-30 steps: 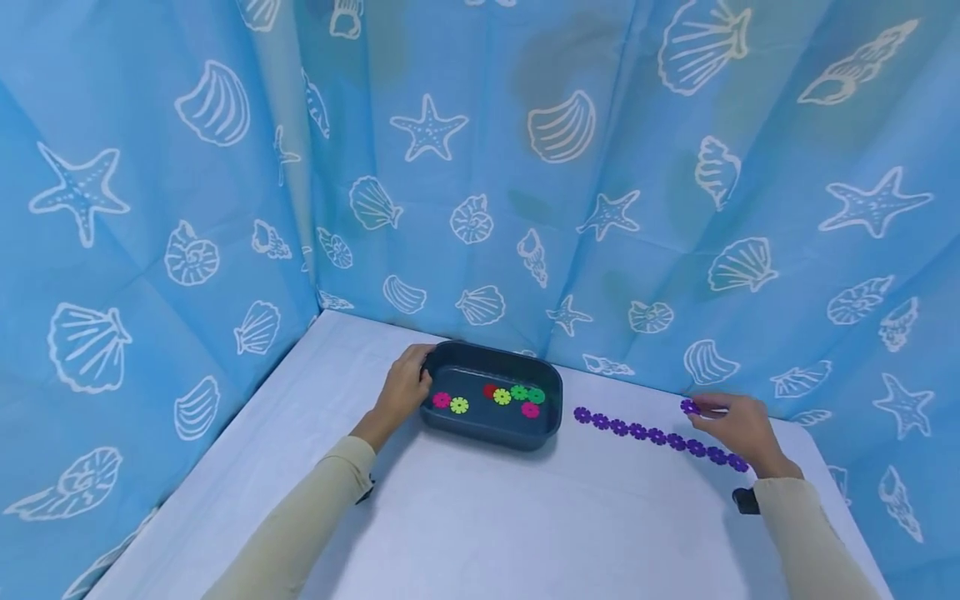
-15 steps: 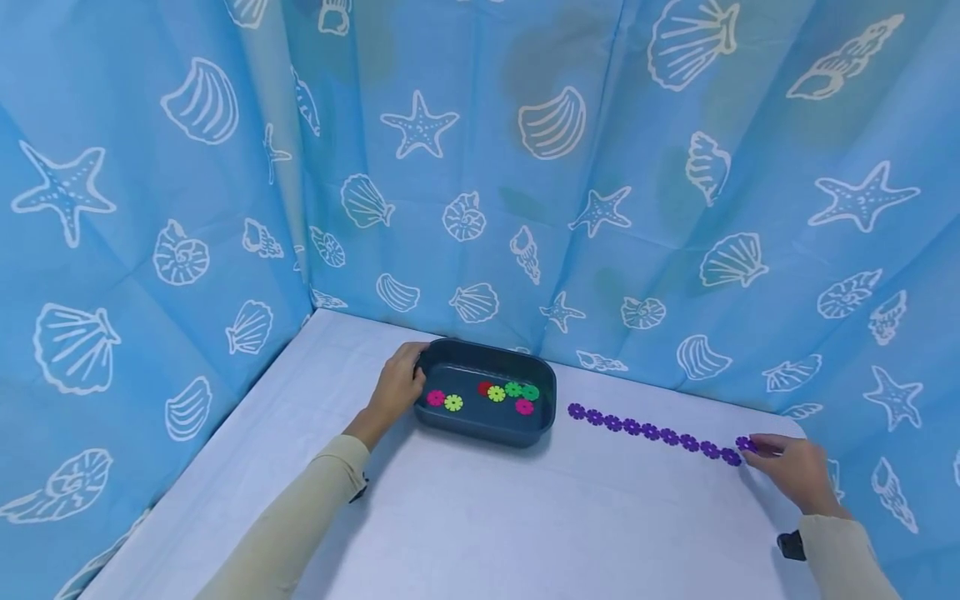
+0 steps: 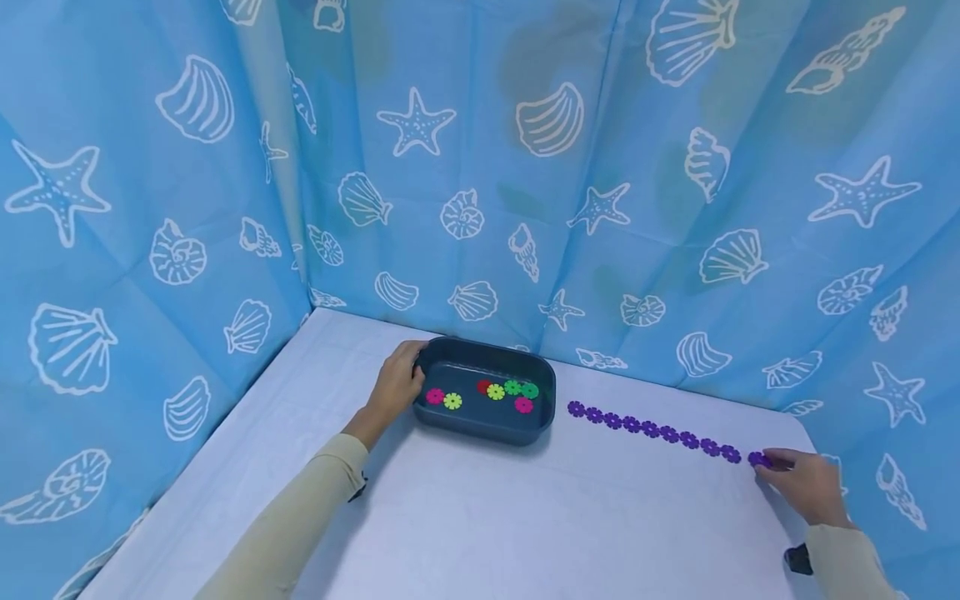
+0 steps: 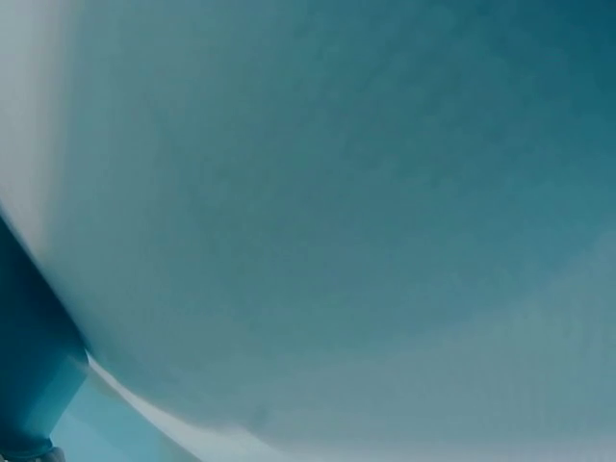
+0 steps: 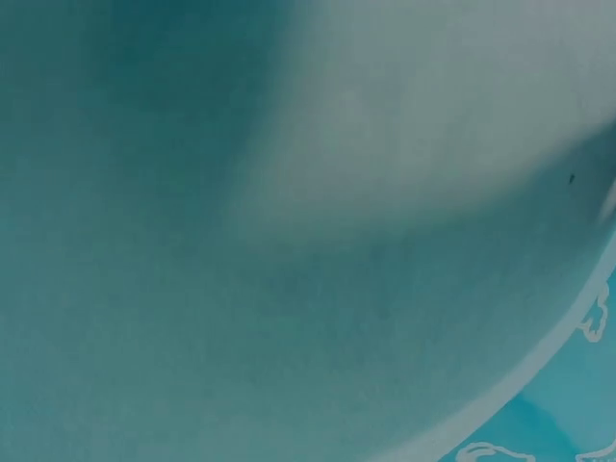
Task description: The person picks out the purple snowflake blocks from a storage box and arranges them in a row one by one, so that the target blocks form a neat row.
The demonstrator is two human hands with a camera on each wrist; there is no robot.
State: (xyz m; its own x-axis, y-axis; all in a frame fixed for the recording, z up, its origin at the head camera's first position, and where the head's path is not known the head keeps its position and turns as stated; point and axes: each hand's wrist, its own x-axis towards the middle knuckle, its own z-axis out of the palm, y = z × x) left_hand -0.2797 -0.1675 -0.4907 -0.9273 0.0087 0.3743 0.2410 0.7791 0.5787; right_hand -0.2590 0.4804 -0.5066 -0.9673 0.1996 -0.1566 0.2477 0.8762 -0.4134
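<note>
My left hand (image 3: 395, 385) grips the left end of a dark grey rectangular tub (image 3: 480, 427), with the fingers over its rim. On the tub's floor lie several flower-shaped plastic discs: pink (image 3: 523, 405), yellow (image 3: 496, 392), green (image 3: 529, 390) and red. Right of the tub, a line of purple flower discs (image 3: 651, 430) runs along the table, slanting toward the right. Just past its right end, my right hand (image 3: 812, 485) pinches another purple flower disc (image 3: 757, 459) close over the table, a small gap from the last one. Neither wrist view shows a hand or a disc.
The table wears a white cloth (image 3: 570, 525). Blue curtains (image 3: 480, 167) with white shell and starfish prints stand along its back, left and right sides. A dark strap piece (image 3: 799, 559) sits at the right cuff.
My right hand has carried the purple disc from behind the row rightward and toward me, to beyond the row's right end. My left hand stays on the tub. The head view has shifted slightly.
</note>
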